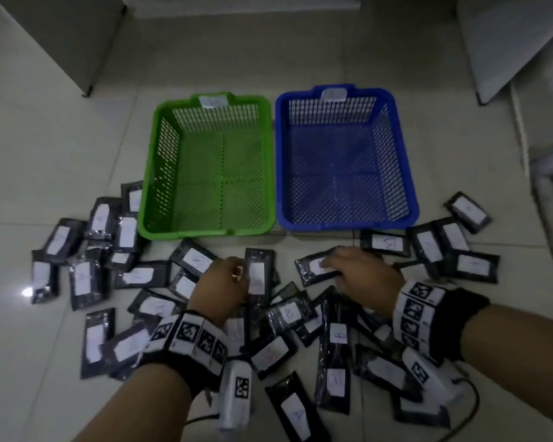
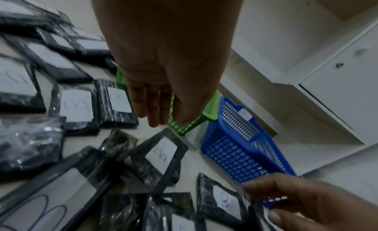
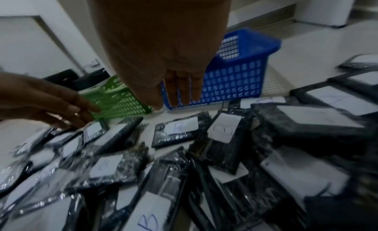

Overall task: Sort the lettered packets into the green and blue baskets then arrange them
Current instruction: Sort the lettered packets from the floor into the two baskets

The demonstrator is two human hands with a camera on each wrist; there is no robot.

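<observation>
From the head view the labels on most of the black plastic-wrapped packets with white paper labels are too blurred to read, while the wrist views show a handwritten B on several of them, such as one just beneath the left fingers and one just ahead of the right fingertips. The left hand reaches out over the pile with its fingers straight and close together, holding nothing; the right wrist view shows a ring on one of its fingers, which touch or nearly touch a packet. The right hand likewise has its fingers extended and together, resting over a packet, though whether it presses on that packet cannot be told. Beyond both hands stand two perforated plastic baskets side by side on the pale tiled floor: the green basket ahead of the left hand, the blue basket ahead of the right. Both hold no packets; each bears a small white tag on its far rim.
</observation>
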